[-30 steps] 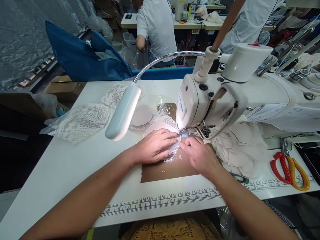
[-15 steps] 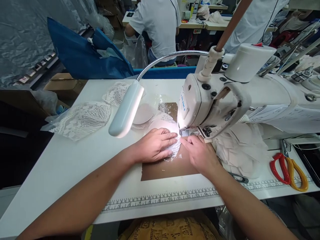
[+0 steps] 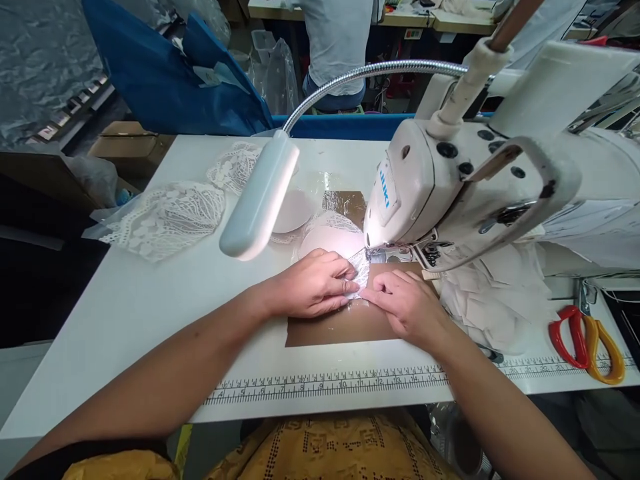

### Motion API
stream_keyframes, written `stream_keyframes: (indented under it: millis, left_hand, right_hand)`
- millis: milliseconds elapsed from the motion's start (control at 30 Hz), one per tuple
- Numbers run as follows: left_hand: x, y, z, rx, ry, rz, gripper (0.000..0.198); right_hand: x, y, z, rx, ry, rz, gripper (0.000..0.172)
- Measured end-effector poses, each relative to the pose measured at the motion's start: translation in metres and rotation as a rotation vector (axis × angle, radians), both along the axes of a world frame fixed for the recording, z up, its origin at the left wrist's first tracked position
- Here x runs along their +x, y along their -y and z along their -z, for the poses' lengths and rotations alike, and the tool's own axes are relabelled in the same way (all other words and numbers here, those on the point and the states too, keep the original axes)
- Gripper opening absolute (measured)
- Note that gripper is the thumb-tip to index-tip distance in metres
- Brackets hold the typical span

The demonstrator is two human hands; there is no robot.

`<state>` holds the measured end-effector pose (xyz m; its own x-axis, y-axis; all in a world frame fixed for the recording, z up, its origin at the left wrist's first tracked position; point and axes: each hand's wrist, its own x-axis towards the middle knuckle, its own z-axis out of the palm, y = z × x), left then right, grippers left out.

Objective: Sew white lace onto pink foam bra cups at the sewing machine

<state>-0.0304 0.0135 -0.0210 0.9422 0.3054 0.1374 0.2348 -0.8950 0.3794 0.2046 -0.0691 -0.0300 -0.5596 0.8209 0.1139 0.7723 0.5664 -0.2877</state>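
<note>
Bench (image 3: 150, 300), left side: white lace pieces (image 3: 165, 219) lying flat. Gooseneck lamp (image 3: 260, 197) hangs over the middle. Right – heap of cream cut pieces (image 3: 495, 300), then red scissors (image 3: 567, 337) beside yellow scissors (image 3: 605, 347). Ruler strip (image 3: 320, 385) along front edge. Bkgd – blue bag (image 3: 165, 73).

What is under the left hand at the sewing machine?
White lace fabric over a pale round foam cup on a brown plate. The left hand hides the lace's near edge.
</note>
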Motion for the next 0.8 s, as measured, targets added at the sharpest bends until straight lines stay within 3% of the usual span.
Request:
stream_keyframes:
  millis: [400, 667, 800]
  left_hand:
    - [0.0029, 0.0034, -0.0004, 0.037, 0.014, 0.047, 0.028]
    - [0.0018, 0.004, -0.0026, 0.026, -0.006, 0.022, 0.028]
    - [0.0083, 0.0043, 0.0, 0.044, 0.007, -0.053, 0.034]
  right_hand:
    - [0.0001, 0.003, -0.0023, 0.06, -0.164, 0.019, 0.042]
    - [-0.0039, 0.004, -0.0006, 0.053, 0.002, -0.021, 0.035]
    - [-0.0062, 0.0046, -0.0003, 0.066, 0.036, -0.014, 0.028]
